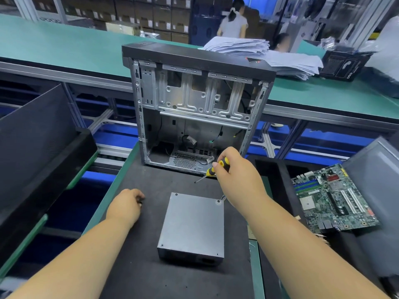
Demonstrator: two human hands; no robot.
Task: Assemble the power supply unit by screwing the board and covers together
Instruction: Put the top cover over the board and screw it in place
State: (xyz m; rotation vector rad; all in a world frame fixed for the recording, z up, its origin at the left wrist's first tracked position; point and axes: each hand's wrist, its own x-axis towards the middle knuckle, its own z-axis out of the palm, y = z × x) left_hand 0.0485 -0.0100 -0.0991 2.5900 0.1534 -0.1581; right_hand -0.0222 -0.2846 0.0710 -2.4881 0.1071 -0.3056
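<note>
Centre frame — our right hand [234,169] grips the screwdriver [216,168] above the power supply unit [192,226]; our left hand [126,203], fingers curled, rests on the table [138,266] — contents indiscernible.

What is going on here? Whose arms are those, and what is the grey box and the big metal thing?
The picture comes from a camera worn on a person's head, so the arms are that person's own. The right hand holds a yellow and black screwdriver. The left hand rests on the dark mat, fingers curled over something small and dark. The grey box is a power supply lying flat on the mat. Behind it stands an open computer case. A green circuit board lies to the right.
</note>
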